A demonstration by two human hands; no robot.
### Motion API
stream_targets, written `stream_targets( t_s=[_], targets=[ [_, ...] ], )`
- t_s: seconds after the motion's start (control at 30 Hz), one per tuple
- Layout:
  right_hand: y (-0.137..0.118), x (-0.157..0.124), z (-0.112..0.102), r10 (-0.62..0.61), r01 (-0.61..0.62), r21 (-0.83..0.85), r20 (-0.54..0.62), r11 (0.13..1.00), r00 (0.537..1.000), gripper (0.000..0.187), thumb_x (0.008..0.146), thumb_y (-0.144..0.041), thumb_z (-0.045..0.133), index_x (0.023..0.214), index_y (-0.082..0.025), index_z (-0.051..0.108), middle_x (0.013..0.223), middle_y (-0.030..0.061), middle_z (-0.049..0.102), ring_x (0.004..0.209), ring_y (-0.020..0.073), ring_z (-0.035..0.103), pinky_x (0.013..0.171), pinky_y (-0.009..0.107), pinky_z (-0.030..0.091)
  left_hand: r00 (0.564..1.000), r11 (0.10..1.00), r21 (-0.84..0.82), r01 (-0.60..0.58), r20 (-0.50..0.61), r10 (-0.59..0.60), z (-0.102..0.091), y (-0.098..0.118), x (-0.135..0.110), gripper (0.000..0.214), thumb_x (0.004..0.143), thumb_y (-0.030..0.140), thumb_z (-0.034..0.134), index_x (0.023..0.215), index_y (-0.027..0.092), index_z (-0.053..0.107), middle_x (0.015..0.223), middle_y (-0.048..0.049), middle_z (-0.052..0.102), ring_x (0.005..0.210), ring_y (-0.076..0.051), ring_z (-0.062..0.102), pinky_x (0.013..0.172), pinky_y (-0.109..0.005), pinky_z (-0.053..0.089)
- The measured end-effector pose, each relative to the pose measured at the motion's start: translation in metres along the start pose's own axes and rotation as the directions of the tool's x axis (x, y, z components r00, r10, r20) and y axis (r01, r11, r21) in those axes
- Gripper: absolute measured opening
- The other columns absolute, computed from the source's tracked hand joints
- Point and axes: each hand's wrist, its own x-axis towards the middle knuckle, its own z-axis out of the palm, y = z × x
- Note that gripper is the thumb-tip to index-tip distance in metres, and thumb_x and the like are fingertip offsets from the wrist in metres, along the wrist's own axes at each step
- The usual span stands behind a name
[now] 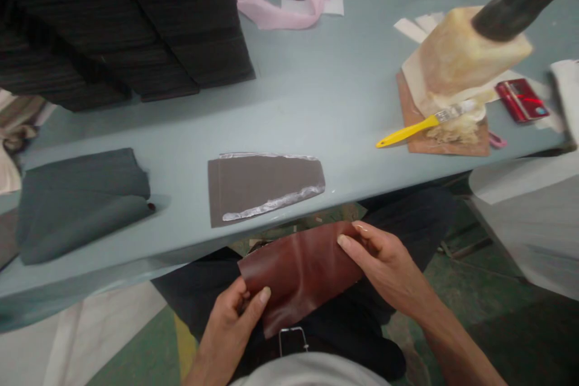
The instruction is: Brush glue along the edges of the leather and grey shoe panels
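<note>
The person sits at the edge of a pale blue worktop (289,102) and holds a piece of reddish-brown leather (301,271) over the lap, below the worktop's near edge. The left hand (230,319) grips the leather's lower left end, thumb pressed on its top face and fingers curled beneath. The right hand (384,265) pinches the upper right end, thumb and forefinger closed on the edge. The leather bows slightly between the two hands. On the worktop just above lies a flat grey-brown cut panel (262,187) with shiny wet-looking strips along its top and lower right edges. To the left rests a folded dark grey cloth (81,202); behind it stands a tall stack of dark material (122,18). To the right a yellow-handled brush (425,123) lies on a brown board (447,142), beside a glue-crusted container (465,54) and a small red box (522,99).
</note>
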Motion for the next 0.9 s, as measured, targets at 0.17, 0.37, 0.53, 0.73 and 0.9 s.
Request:
stream_targets(
  t_s=[0.17,0.37,0.53,0.73,0.9],
  targets=[
    [-0.005,0.007,-0.001,-0.078,0.074,-0.092,-0.049,0.993,0.996,0.03,0.097,-0.041,0.065,0.074,-0.023,0.062,0.068,-0.0015,0.061,0.063,0.0155,0.056,0.061,0.026,0.046,0.997,0.989,0.139,-0.057,-0.036,0.062,-0.009,0.0,-0.002,0.055,0.084,0.071,0.073,0.105,0.021,0.081,0.102,-0.0088,0.084,0.094,-0.031,0.078,0.089,-0.036,0.063],
    [-0.027,0.029,0.004,-0.153,0.142,-0.079,-0.159,0.987,0.975,0.032,0.095,-0.043,0.065,0.071,-0.023,0.057,0.062,-0.0048,0.05,0.057,0.0119,0.047,0.055,0.026,0.037,0.944,0.953,0.253,-0.165,-0.24,0.227,-0.044,0.057,0.011,0.054,0.077,0.077,0.076,0.08,0.023,0.07,0.062,0.0006,0.066,0.057,-0.019,0.062,0.059,-0.027,0.056],
    [-0.054,0.056,0.009,-0.253,0.242,-0.077,-0.236,0.967,0.938,0.036,0.095,-0.04,0.065,0.067,-0.024,0.047,0.062,-0.0064,0.041,0.057,0.0109,0.04,0.057,0.027,0.035,0.892,0.872,0.443,-0.209,-0.278,0.355,-0.069,0.1,0.03,0.052,0.085,0.074,0.07,0.088,0.022,0.069,0.063,0.0033,0.065,0.056,-0.014,0.056,0.052,-0.022,0.044],
    [-0.054,0.098,0.008,-0.293,0.279,-0.089,-0.234,0.956,0.927,0.041,0.096,-0.045,0.065,0.068,-0.025,0.042,0.065,-0.0071,0.036,0.06,0.0112,0.037,0.061,0.029,0.031,0.824,0.762,0.566,-0.316,-0.235,0.516,-0.065,0.133,0.062,0.038,0.089,0.057,0.068,0.076,0.022,0.06,0.05,0.0083,0.048,0.048,-0.009,0.041,0.049,-0.021,0.031],
    [-0.034,0.122,0.017,-0.246,0.163,-0.305,-0.256,0.938,0.935,0.035,0.095,-0.043,0.065,0.071,-0.025,0.046,0.062,-0.0073,0.039,0.061,0.0124,0.038,0.064,0.031,0.027,0.865,0.726,0.622,-0.293,-0.15,0.478,-0.059,0.133,0.089,0.043,0.091,0.055,0.064,0.068,0.022,0.049,0.051,0.0081,0.042,0.054,-0.009,0.036,0.055,-0.022,0.026]
  ],
)
